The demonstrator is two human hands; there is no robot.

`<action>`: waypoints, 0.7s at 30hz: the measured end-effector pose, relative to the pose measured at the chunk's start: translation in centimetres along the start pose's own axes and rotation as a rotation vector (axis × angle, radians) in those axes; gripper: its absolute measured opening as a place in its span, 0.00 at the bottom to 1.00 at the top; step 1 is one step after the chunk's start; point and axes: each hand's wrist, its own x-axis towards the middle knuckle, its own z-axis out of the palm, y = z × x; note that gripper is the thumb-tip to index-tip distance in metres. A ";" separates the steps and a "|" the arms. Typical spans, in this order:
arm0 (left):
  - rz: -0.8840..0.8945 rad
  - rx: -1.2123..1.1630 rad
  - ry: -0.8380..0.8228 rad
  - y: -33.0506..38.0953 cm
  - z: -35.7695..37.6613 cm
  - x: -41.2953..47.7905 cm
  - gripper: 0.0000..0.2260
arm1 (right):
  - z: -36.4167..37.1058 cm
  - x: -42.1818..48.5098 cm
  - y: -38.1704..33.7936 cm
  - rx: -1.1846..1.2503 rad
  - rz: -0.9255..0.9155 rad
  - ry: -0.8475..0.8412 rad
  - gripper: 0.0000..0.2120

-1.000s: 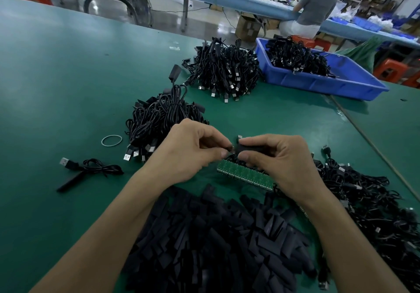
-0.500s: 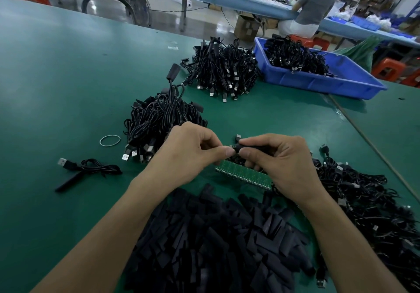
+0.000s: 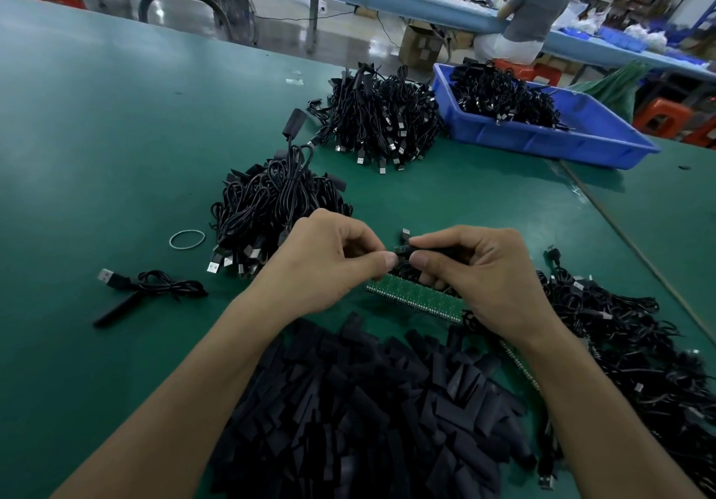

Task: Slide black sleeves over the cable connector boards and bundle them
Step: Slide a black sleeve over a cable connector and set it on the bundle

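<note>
Over the green table my left hand [image 3: 329, 262] and my right hand [image 3: 480, 270] meet thumb to thumb. My right hand grips a black sleeve [image 3: 445, 252]. A small connector board end [image 3: 401, 251] shows between the two thumbs, pinched by my left hand. Just below them lies a green strip of connector boards [image 3: 418, 299]. A big heap of loose black sleeves [image 3: 368, 413] fills the near table. Tangled black cables [image 3: 627, 343] lie at the right.
A bundle of sleeved cables [image 3: 271, 208] sits left of my hands, another pile [image 3: 383, 118] farther back, next to a blue bin [image 3: 581, 138] of cables. A rubber band [image 3: 187, 239] and one single cable [image 3: 151, 285] lie at the left. A person sits at the far bench.
My hands have stayed together at the same spot; the fingers have shifted slightly on the sleeve and the board end between them.
</note>
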 end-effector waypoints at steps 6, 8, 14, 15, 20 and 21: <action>-0.030 -0.068 -0.024 -0.1 -0.2 0.0 0.07 | 0.4 -0.3 -0.1 0.059 0.013 0.005 0.08; -0.027 -0.061 -0.047 -0.1 -0.2 0.0 0.06 | 0.5 -0.2 -0.3 0.053 0.007 -0.029 0.09; -0.026 -0.073 -0.053 0.1 -0.1 0.1 0.06 | 0.7 0.1 -0.4 0.047 0.009 -0.021 0.10; -0.028 -0.067 -0.054 0.1 -0.1 0.1 0.06 | 0.8 0.1 -0.3 0.048 0.010 -0.007 0.10; -0.038 -0.080 -0.038 0.3 0.2 0.0 0.05 | 1.6 -0.1 0.0 0.031 -0.004 0.114 0.16; -0.043 -0.089 -0.018 0.3 0.2 0.0 0.06 | 1.8 -0.2 0.0 0.046 0.000 0.194 0.17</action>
